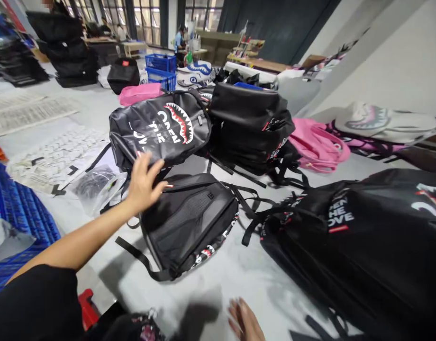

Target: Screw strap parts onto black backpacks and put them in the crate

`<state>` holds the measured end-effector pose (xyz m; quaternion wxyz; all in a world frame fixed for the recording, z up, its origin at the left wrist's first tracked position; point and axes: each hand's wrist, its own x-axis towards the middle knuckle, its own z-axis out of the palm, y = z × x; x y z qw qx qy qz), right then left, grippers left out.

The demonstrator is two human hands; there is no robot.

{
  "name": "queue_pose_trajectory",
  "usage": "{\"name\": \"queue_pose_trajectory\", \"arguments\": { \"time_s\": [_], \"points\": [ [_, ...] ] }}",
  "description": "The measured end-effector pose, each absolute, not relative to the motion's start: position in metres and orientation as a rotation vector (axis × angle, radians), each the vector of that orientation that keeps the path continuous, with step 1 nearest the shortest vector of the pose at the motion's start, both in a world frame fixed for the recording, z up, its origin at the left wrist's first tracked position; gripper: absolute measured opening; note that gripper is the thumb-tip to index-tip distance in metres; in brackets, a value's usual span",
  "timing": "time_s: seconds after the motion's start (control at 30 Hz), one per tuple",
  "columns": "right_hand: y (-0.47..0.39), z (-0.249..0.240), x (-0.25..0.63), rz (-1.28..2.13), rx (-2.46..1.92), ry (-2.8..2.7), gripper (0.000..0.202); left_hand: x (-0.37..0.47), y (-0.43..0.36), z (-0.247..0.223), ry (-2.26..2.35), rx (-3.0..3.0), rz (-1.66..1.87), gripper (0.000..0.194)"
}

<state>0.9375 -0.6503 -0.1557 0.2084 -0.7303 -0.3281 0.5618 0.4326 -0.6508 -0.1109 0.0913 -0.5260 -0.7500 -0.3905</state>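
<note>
My left hand (146, 183) reaches out with its fingers spread, above the near edge of a black backpack (159, 125) with a toothed mouth print. Below and right of that hand, a second black backpack (193, 218) lies on the white table (218, 279) with its padded panel up and straps loose. Low in the view, my right hand (244, 319) is over the table with its fingers extended and slightly blurred, holding nothing. A large black backpack (374, 241) with white and red print fills the right side.
Stacked black bags (248, 123) stand behind, beside a pink bag (319, 144). A blue crate (22, 227) is at the left, near a clear plastic bag (95, 187) and strewn labels (50, 161). A person (180, 40) sits far back.
</note>
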Motion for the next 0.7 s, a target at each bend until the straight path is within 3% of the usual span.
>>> {"name": "queue_pose_trajectory", "arguments": {
  "time_s": [0.07, 0.17, 0.27, 0.4, 0.5, 0.67, 0.7],
  "points": [
    [-0.649, -0.176, 0.878, 1.710, -1.985, -0.771, 0.079, 0.376, -0.650, -0.128, -2.392, -1.525, -0.871, 0.082],
    [-0.638, -0.193, 0.795, 1.896, -1.836, -0.755, 0.079, 0.320, -0.639, -0.155, -2.417, -1.738, -0.516, 0.095],
    [-0.631, -0.196, 0.747, 1.823, -1.816, -0.827, 0.069, 0.292, -0.619, -0.172, -2.380, -1.817, -0.433, 0.085],
    [-0.625, -0.188, 0.732, 1.459, -1.937, -0.921, 0.042, 0.264, -0.604, -0.170, -2.495, -1.872, -0.514, 0.065],
    [-0.608, -0.150, 0.735, 1.168, -2.024, -1.041, 0.029, 0.232, -0.604, -0.155, -2.709, -1.606, -0.562, 0.046],
    [-0.573, -0.012, 0.737, 0.830, -2.012, -1.400, 0.027, 0.192, -0.606, -0.125, -2.961, -1.129, -0.797, 0.058],
    [-0.571, 0.015, 0.731, 0.616, -2.044, -1.648, 0.028, 0.194, -0.607, -0.124, -2.989, -1.130, -0.833, 0.057]
  ]
}}
